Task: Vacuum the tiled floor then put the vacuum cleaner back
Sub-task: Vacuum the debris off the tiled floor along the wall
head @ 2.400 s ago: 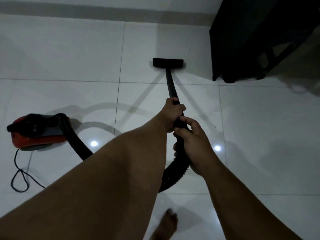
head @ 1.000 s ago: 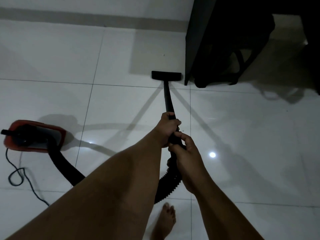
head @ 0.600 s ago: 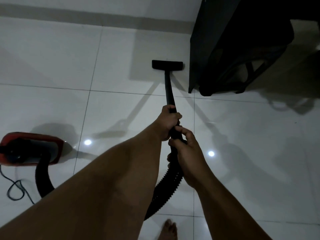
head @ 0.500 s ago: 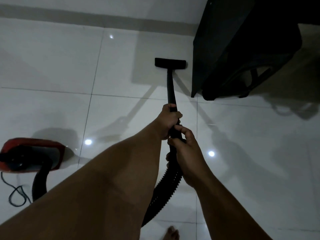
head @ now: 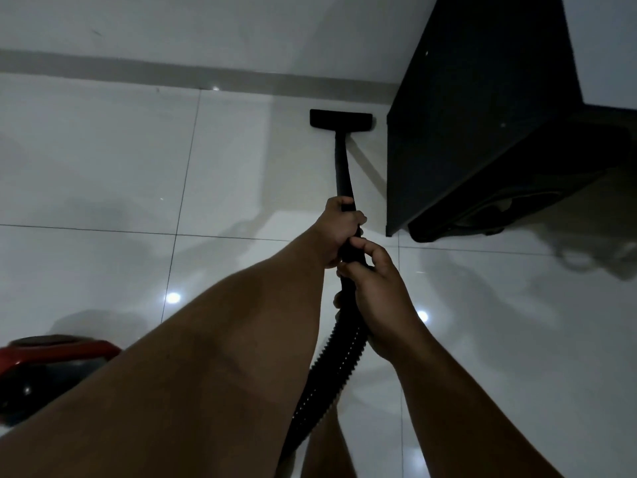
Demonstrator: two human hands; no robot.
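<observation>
A black vacuum wand [head: 342,167] runs away from me to its flat black floor nozzle [head: 340,119], which lies on the white tiled floor [head: 103,167] near the wall. My left hand [head: 339,229] grips the wand higher up. My right hand [head: 377,294] holds it just below, where the ribbed black hose [head: 331,374] begins. The hose curves down and left behind my left forearm. The red and black vacuum cleaner body [head: 41,367] sits at the lower left, partly hidden by that arm.
A tall black cabinet [head: 475,115] stands on the floor right of the nozzle, close to the wand. A grey skirting strip [head: 138,69] runs along the white wall behind. My leg [head: 327,450] shows at the bottom edge. Ceiling lights reflect on the glossy tiles.
The nozzle has been pushed further forward, closer to the wall beside the black cabinet. The view has moved forward, so the red body now sits lower left and its cord is out of sight.
</observation>
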